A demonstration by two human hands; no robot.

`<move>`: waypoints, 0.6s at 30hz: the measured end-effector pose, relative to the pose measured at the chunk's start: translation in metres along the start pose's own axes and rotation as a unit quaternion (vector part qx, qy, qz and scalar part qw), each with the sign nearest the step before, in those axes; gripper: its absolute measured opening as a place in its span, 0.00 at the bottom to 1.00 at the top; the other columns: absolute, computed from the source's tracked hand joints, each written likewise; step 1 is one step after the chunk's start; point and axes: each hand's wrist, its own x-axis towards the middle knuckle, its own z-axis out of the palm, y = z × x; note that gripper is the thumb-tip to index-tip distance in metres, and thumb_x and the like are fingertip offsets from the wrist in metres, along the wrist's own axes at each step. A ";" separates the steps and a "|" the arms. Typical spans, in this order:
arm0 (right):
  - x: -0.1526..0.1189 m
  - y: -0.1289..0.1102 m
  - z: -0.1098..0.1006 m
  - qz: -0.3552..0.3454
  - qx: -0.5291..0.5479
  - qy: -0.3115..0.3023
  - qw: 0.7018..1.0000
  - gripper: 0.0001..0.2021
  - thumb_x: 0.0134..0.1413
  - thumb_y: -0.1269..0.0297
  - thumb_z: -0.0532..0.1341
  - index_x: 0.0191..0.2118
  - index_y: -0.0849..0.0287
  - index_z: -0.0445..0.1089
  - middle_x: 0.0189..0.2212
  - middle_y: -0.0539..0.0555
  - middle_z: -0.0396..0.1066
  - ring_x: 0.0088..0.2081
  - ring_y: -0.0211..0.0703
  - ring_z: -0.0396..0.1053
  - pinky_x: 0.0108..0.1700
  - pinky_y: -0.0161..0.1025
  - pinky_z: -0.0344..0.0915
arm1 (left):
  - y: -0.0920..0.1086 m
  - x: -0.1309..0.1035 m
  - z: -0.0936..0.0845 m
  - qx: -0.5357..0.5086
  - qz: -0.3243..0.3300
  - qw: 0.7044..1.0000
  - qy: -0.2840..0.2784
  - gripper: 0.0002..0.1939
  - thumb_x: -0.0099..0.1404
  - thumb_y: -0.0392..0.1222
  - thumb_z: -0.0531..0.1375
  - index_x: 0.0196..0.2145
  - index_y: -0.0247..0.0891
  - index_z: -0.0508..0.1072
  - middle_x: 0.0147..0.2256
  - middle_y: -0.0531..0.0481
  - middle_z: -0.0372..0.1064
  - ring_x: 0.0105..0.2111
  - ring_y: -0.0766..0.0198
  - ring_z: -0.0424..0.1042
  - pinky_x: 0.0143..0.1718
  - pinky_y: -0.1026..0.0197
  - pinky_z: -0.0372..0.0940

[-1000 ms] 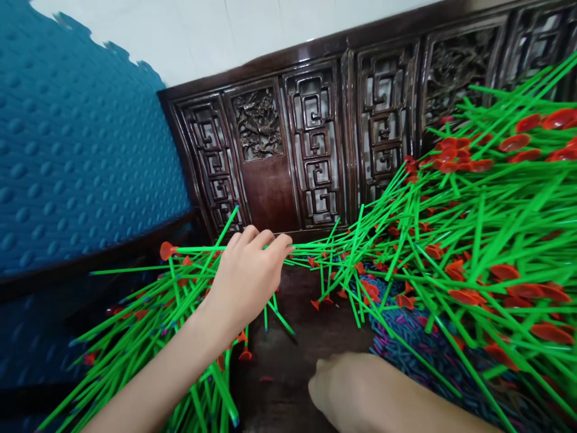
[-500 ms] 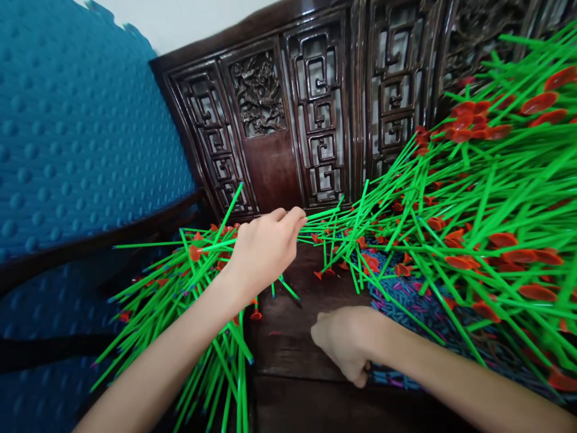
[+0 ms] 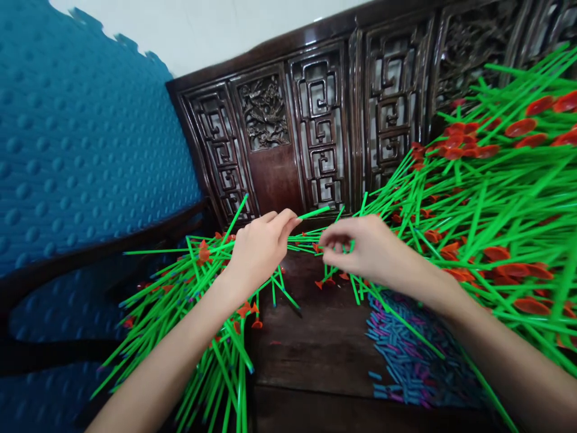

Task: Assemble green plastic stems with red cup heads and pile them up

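My left hand (image 3: 261, 245) is closed around a thin green stick (image 3: 315, 212), whose bare end points right from the fingertips. Just right of that end is my right hand (image 3: 363, 243), apart from the stick, its fingers curled in towards the thumb. Whatever those fingers may hold is too small or hidden to make out. Below the right forearm lies a heap of small blue and purple tube pieces (image 3: 401, 355). To the left, under my left arm, is a bundle of green sticks (image 3: 153, 322), some with orange-red cup-shaped ends and some with dark tips.
A large pile of green sticks with red cups (image 3: 509, 204) fills the right side. Everything lies on a dark wooden bench seat (image 3: 315, 343) with a carved backrest (image 3: 274, 174). A blue bumpy foam mat (image 3: 90, 138) stands at the left, behind a wooden armrest (image 3: 180, 219).
My right hand has risen from the small tube pieces to near the green stick's end, uncovering more of the heap. The left hand still holds the stick, almost in place.
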 end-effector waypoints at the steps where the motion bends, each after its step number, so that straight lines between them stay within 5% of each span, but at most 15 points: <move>1: 0.002 0.001 -0.007 0.000 0.020 0.070 0.997 0.06 0.49 0.71 0.62 0.30 0.60 0.78 0.23 0.50 0.74 0.26 0.39 0.70 0.32 0.37 0.65 | -0.002 0.001 0.000 -0.021 0.005 1.000 0.001 0.11 0.75 0.43 0.52 0.42 0.40 0.73 0.39 0.48 0.76 0.38 0.57 0.76 0.38 0.58 0.65; 5: 0.006 0.000 -0.027 0.034 0.115 0.203 0.972 0.06 0.53 0.62 0.65 0.33 0.58 0.77 0.30 0.53 0.78 0.31 0.43 0.75 0.36 0.41 0.72 | -0.008 0.004 0.003 -0.094 0.032 0.995 0.015 0.08 0.74 0.38 0.53 0.43 0.38 0.73 0.39 0.47 0.74 0.38 0.59 0.75 0.43 0.56 0.67; 18: 0.009 -0.001 -0.025 0.044 0.317 0.159 0.934 0.15 0.51 0.53 0.71 0.36 0.60 0.75 0.37 0.58 0.79 0.37 0.47 0.79 0.46 0.46 0.78 | -0.006 0.005 0.004 -0.155 0.084 0.984 0.037 0.09 0.74 0.36 0.52 0.42 0.38 0.72 0.36 0.49 0.74 0.34 0.64 0.73 0.37 0.61 0.67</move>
